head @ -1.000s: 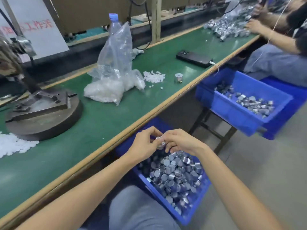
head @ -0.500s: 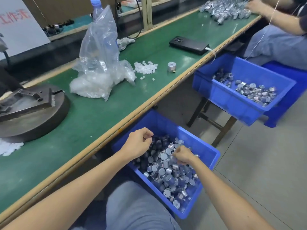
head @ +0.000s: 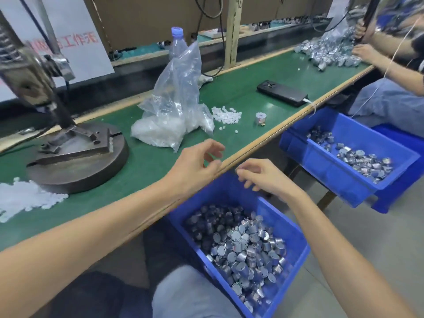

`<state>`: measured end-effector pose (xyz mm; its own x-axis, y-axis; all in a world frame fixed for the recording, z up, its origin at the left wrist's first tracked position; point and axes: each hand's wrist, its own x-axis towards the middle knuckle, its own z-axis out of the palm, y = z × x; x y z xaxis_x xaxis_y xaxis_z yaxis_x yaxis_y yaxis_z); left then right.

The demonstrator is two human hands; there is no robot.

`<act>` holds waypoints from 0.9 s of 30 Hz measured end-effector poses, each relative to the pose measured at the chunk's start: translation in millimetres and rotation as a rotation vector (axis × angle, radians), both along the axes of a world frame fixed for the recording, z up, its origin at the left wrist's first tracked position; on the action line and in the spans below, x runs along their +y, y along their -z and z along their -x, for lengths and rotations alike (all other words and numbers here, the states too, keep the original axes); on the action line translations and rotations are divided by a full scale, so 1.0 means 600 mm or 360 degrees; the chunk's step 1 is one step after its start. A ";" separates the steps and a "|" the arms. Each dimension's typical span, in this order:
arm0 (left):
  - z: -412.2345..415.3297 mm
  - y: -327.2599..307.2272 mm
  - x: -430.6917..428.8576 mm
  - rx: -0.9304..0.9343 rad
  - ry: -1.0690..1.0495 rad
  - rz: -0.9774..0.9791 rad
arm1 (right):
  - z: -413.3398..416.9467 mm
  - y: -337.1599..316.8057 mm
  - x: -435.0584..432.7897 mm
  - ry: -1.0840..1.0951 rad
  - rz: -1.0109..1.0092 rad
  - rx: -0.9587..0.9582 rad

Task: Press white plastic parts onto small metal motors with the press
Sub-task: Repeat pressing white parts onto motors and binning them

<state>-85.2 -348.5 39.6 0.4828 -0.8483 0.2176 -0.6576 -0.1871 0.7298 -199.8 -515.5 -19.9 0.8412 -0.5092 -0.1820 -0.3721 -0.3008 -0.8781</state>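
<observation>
Left hand (head: 198, 167), fingers loosely apart and empty, and right hand (head: 263, 177), fingers curled, hold unclear, hover above a bin (head: 231, 193) of motors (head: 241, 245).

Top centre of my feed, a clear water bottle (head: 177, 42) with a blue cap stands upright. Right of centre, a black phone (head: 281, 94) lies flat on the green bench (head: 241, 88) with a white cable (head: 308, 101) plugged into its right end. I see a white sign (head: 75, 40) with red characters upper left, and a second person (head: 390, 97) seated upper right.
</observation>
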 end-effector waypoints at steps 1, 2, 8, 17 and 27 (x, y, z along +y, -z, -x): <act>-0.019 -0.023 0.013 -0.0028 -0.0043 0.0039 | -0.017 -0.032 0.007 -0.0059 0.0028 -0.0063; -0.039 -0.044 0.031 -0.0055 -0.0096 0.0066 | -0.036 -0.061 0.016 -0.0118 0.0056 -0.0114; -0.147 -0.133 0.201 -0.0239 -0.0529 0.0090 | -0.177 -0.188 0.116 -0.0570 0.0240 -0.0294; -0.199 -0.204 0.515 -0.0435 -0.1315 0.0179 | -0.384 -0.287 0.415 -0.1507 0.0325 -0.0488; -0.151 -0.193 0.820 -0.0503 -0.2016 -0.0007 | -0.473 -0.304 0.697 -0.2040 0.0273 -0.0582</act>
<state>5.3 143.5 155.5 0.8710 0.1544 0.4664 -0.1656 -0.8014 0.5747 84.0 -97.0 162.5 0.7246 0.6747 0.1403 0.4989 -0.3731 -0.7822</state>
